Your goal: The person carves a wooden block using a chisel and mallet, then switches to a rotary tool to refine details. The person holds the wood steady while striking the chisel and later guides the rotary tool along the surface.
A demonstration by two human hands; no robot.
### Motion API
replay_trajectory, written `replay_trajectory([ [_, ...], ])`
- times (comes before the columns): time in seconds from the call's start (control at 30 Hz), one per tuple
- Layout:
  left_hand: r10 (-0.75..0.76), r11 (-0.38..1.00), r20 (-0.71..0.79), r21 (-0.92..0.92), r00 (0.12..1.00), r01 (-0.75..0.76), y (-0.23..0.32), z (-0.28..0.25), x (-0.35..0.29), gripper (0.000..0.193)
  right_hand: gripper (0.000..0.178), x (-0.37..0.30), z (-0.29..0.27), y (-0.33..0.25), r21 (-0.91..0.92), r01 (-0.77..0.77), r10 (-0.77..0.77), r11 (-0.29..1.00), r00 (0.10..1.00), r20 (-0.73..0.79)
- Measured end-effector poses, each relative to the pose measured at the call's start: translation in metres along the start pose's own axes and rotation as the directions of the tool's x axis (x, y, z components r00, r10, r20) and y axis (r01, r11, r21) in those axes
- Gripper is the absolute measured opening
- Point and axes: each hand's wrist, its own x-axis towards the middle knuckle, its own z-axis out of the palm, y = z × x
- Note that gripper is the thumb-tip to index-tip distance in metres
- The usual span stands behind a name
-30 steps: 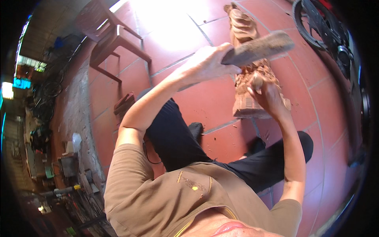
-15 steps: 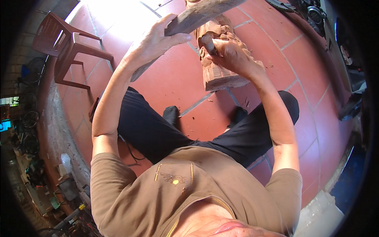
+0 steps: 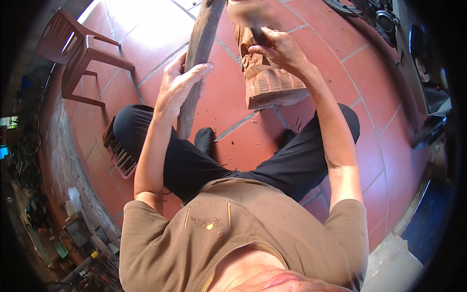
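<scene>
My left hand (image 3: pixel 182 83) is closed around a long, weathered length of wood (image 3: pixel 198 53). The wood stands tilted over the floor, its lower end above my left thigh and its top leaving the frame. My right hand (image 3: pixel 281 50) grips a short tool (image 3: pixel 257 34) with a dark shaft. A tan, rounded part at the tool's far end is smeared by motion, so its exact kind cannot be told. Below and beyond this hand, a carved reddish-brown wood block (image 3: pixel 277 86) lies on the tiles, its flat sawn end facing me. The hand and tool hide part of the carving.
Wood chips dot the red tiled floor (image 3: pixel 233 160) between my feet. A brown plastic chair (image 3: pixel 90 51) stands at left. Beside my left leg sits a reddish container (image 3: pixel 127 168) with a row of slim pieces. Part of a motorbike (image 3: pixel 386 22) shows at far right.
The length of wood has swung from slanting across the carving to nearly upright at its left. My right hand has risen slightly, tipping the tool away and uncovering the carving's near end.
</scene>
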Motion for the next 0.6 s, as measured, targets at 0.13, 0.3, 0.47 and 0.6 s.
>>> replay_trajectory([
  [0.13, 0.018, 1.000, -0.106, -0.020, 0.994, -0.020, -0.008, 0.008, -0.012, 0.034, 0.034, 0.006, 0.008, -0.001, -0.110, -0.008, 0.025, 0.994, 0.987, 0.159],
  [0.3, 0.059, 0.997, -0.157, -0.048, 0.986, -0.067, -0.011, 0.015, -0.022, 0.031, 0.035, 0.006, 0.020, -0.006, -0.037, -0.062, 0.069, 0.997, 0.970, 0.234],
  [0.47, 0.056, 0.992, -0.206, -0.097, 0.977, -0.077, -0.020, 0.013, -0.029, 0.027, 0.031, 0.014, 0.030, -0.018, 0.034, -0.143, 0.122, 0.989, 0.924, 0.363],
  [0.6, 0.039, 0.970, -0.294, -0.219, 0.955, -0.107, -0.033, 0.012, -0.033, 0.024, 0.032, 0.014, 0.034, -0.025, 0.001, -0.186, 0.169, 0.983, 0.898, 0.407],
])
